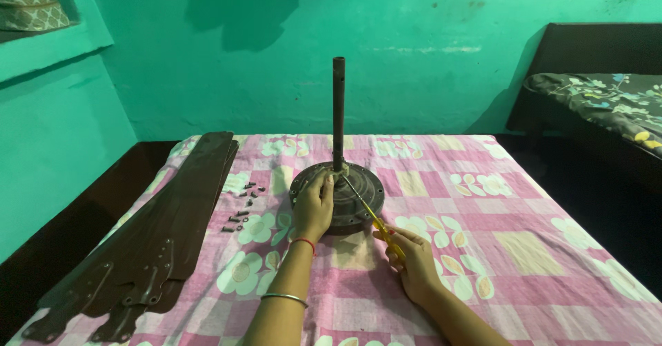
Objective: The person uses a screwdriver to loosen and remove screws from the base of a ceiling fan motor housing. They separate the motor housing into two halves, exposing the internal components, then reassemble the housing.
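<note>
A dark brown ceiling fan motor (358, 191) with an upright rod (338, 111) stands on a pink patterned bedsheet (483, 249). My left hand (314, 204) rests on the motor's top, fingers near the base of the rod. My right hand (412, 260) grips the yellow handle of a screwdriver (372, 215), whose tip reaches the motor next to the rod. A red thread and a metal bangle circle my left forearm.
Stacked brown fan blades (165, 229) lie along the left of the sheet. Several loose screws (243, 204) are scattered between blades and motor. Green walls surround; another bed (607, 104) with a dark floral cover stands at the right.
</note>
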